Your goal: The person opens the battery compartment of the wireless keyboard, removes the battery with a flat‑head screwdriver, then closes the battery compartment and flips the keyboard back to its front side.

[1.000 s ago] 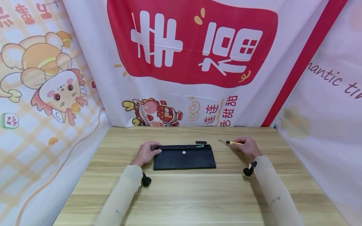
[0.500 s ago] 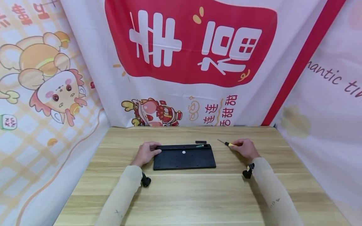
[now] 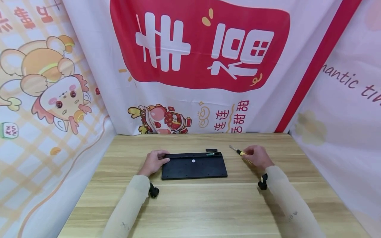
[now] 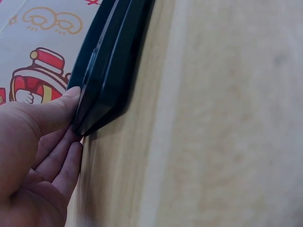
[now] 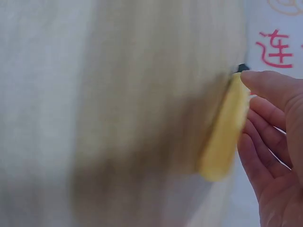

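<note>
A black keyboard [image 3: 193,167] lies face down on the wooden table, a white round sticker on its back. In the slot at its upper right shows a small green battery-like piece [image 3: 210,154]. My left hand [image 3: 153,161] holds the keyboard's left end; in the left wrist view the thumb is on one face and the fingers are at the edge. To the right of the keyboard, my right hand [image 3: 258,156] pinches a screwdriver [image 5: 225,132] by its yellow handle. The metal tip [image 3: 231,147] points up and left, apart from the keyboard.
Just behind the keyboard's back edge rests a small black cover [image 3: 211,150]. The wooden table [image 3: 202,208] reaches to a printed cloth [image 3: 190,112] hanging at the back, with more cloth on both sides.
The screwdriver has turned in my right hand from nearly level to a steeper slant, and its handle end now shows below the fingers. The left hand and keyboard have stayed put.
</note>
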Motion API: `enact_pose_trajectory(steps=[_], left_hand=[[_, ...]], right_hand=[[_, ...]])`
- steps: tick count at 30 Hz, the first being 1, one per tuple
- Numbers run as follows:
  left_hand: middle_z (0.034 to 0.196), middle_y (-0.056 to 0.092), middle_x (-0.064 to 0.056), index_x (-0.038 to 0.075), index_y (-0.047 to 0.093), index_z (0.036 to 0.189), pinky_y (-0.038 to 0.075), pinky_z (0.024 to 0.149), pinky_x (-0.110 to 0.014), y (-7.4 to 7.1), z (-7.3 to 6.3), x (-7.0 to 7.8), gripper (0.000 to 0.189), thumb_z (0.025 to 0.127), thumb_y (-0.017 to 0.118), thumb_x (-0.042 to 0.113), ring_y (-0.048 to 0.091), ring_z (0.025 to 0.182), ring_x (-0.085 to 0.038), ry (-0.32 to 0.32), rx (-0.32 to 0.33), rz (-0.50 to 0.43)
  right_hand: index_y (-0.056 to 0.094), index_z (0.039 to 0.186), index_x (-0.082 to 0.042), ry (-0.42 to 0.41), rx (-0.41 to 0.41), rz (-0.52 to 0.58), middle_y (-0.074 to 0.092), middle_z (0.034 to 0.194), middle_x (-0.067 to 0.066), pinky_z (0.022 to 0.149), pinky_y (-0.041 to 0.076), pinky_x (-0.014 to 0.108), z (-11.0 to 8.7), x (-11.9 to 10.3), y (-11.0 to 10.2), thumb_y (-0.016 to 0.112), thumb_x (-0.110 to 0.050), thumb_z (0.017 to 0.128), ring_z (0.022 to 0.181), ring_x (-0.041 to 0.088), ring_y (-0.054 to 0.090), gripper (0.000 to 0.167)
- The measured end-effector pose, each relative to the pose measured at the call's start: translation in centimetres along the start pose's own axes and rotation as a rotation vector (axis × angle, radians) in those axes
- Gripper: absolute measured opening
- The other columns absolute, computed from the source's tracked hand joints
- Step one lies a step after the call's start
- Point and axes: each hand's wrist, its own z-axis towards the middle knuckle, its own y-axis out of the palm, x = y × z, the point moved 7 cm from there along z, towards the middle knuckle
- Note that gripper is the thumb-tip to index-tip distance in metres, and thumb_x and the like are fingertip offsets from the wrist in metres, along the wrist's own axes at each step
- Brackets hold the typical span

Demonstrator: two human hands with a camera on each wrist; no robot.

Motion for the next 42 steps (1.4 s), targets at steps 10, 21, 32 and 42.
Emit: enact_pose_trajectory(steps=[10,21,32,42], left_hand=[[0.130,0.076,-0.012,0.012,0.077,0.126,0.060,0.106,-0.047,-0.3,-0.2,0.0,0.029,0.097,0.078,0.015,0.072,0.125,-0.031,0.020,0.006,-0.001],[0.131,0.075,-0.013,0.011,0.077,0.126,0.058,0.107,-0.048,-0.1,-0.2,0.5,0.029,0.097,0.078,0.013,0.070,0.127,-0.033,0.018,0.003,-0.016],[0.132,0.075,-0.013,0.010,0.076,0.127,0.058,0.108,-0.048,0.0,-0.3,0.7,0.031,0.097,0.078,0.013,0.070,0.127,-0.033,0.008,0.000,-0.012],[0.132,0.075,-0.013,0.010,0.076,0.128,0.058,0.108,-0.049,-0.1,-0.3,0.4,0.030,0.097,0.077,0.013,0.070,0.127,-0.033,0.009,0.005,-0.005]], right_hand=[[0.078,0.111,0.003,-0.174,-0.094,-0.030,0.079,0.098,0.015,0.080,0.062,0.041,1.9,-6.3,0.3,0.082,-0.013,0.092,0.087,0.021,0.071,0.025],[0.079,0.109,0.001,-0.286,-0.190,-0.081,0.078,0.096,0.010,0.080,0.062,0.037,3.4,-11.8,4.9,0.084,-0.011,0.089,0.085,0.016,0.068,0.023],[0.080,0.108,-0.004,-0.350,-0.187,-0.247,0.071,0.099,0.006,0.081,0.061,0.036,3.1,-13.9,6.8,0.083,-0.012,0.092,0.090,0.017,0.064,0.018],[0.081,0.111,-0.012,-0.381,-0.203,-0.359,0.071,0.108,0.003,0.087,0.062,0.038,2.6,-14.5,7.3,0.080,-0.016,0.096,0.099,0.018,0.068,0.016]])
